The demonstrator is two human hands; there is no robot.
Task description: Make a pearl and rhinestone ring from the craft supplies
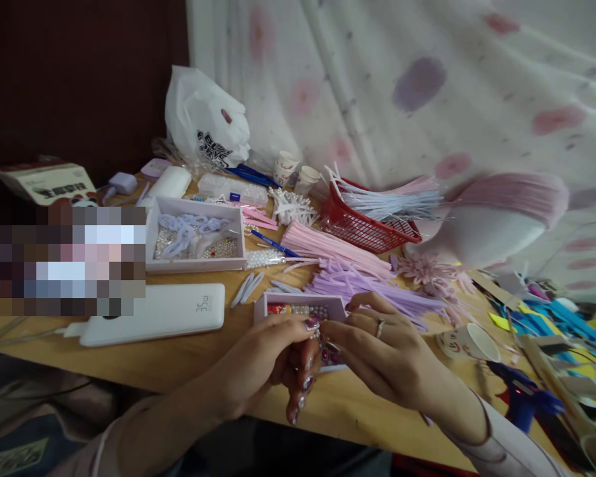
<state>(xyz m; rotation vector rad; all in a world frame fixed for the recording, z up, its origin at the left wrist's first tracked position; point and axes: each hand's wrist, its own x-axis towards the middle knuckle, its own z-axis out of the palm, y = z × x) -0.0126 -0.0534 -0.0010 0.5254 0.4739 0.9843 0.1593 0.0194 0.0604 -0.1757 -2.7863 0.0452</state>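
Curled hands over shallow box

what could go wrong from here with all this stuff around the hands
The blue glue gun shows a red light, so it may be powered and hot; the right sleeve is close enough that it might brush it.
The left hand and right hand are over the small box, near the table's front edge; a bump could spill its beads.
The paper cup beside the right forearm could get knocked over.
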